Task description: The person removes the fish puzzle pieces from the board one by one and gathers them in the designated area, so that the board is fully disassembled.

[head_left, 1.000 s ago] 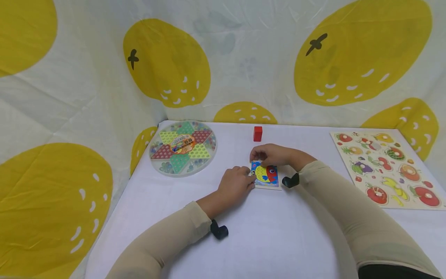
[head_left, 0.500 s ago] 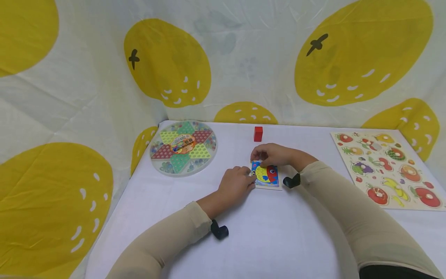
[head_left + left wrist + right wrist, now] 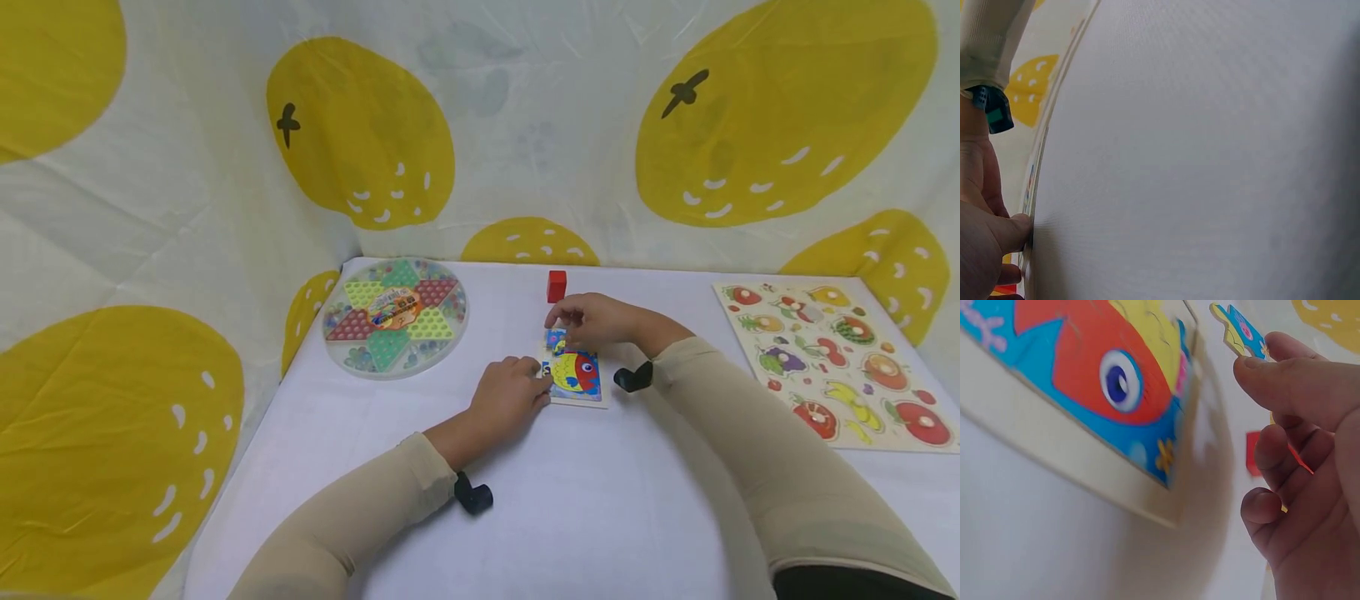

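Observation:
A small fish jigsaw puzzle [image 3: 577, 375] in a pale tray lies flat on the white cloth, showing a red head and yellow scales. My left hand [image 3: 506, 398] holds its left edge; in the left wrist view the thumb [image 3: 1013, 231] sits against the tray's thin side. Above the far-left corner, my right hand [image 3: 600, 321] pinches a blue and yellow puzzle piece [image 3: 1242, 330] between thumb and fingertips, lifted off the picture. Its other fingers [image 3: 1272, 450] are curled loosely, with slivers of red and yellow showing behind them.
A red block [image 3: 557, 286] stands just beyond my right hand. At the left lies a round Chinese checkers board [image 3: 393, 318], and at the right a fruit picture board [image 3: 832, 358]. Fabric printed with yellow fruit [image 3: 360, 133] hangs behind the table.
My right hand has risen and moved slightly away from me, lifting the puzzle piece from the far-left part of the picture. The left hand stays at the tray's edge.

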A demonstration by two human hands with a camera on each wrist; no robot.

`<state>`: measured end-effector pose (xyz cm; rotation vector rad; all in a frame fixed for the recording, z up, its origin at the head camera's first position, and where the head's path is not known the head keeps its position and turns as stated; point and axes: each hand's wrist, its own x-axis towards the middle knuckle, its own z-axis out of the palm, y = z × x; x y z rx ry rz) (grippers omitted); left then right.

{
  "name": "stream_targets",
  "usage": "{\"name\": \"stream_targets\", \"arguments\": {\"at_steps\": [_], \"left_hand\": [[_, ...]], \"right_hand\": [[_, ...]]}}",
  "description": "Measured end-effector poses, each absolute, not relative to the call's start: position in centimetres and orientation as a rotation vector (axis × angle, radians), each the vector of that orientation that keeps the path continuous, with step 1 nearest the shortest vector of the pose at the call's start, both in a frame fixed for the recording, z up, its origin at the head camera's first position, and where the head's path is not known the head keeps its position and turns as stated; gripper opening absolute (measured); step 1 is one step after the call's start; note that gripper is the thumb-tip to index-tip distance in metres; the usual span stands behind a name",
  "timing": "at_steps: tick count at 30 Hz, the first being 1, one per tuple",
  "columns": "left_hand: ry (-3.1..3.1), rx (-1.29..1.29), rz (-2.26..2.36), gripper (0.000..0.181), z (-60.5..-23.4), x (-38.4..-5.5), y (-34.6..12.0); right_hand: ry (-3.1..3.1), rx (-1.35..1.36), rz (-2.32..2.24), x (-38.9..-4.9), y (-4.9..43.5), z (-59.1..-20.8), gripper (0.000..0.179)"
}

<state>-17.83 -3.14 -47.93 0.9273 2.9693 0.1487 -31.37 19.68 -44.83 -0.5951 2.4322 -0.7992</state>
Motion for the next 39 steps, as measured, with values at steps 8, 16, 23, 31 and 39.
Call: {"name": "stream_targets", "arguments": {"at_steps": [8, 16, 23, 31, 39], "left_hand": [[2.980, 0.930, 0.121, 0.044, -48.2, -18.0, -3.0], [2.972, 0.912, 0.111, 0.045, -48.1, -18.0, -3.0], [2.969, 0.899, 0.130, 0.045, -47.9, -18.0, -3.0], [2.963, 0.882, 0.132, 0.044, -47.5, -17.8, -3.0], [2.970, 0.894, 0.128, 0.044, -47.5, -17.7, -3.0]], "right_hand": [[2.429, -0.573, -0.840, -31.3, 22.9, -43.9, 0.033], [2.410, -0.585, -0.828, -30.3, 26.7, -43.9, 0.031], [2.398, -0.551, -0.773, -29.5, 29.1, -44.3, 0.032], [2.411, -0.534, -0.733, -29.6, 29.7, -45.5, 0.034], [2.447, -0.560, -0.699, -29.5, 29.4, -45.8, 0.033]]}}
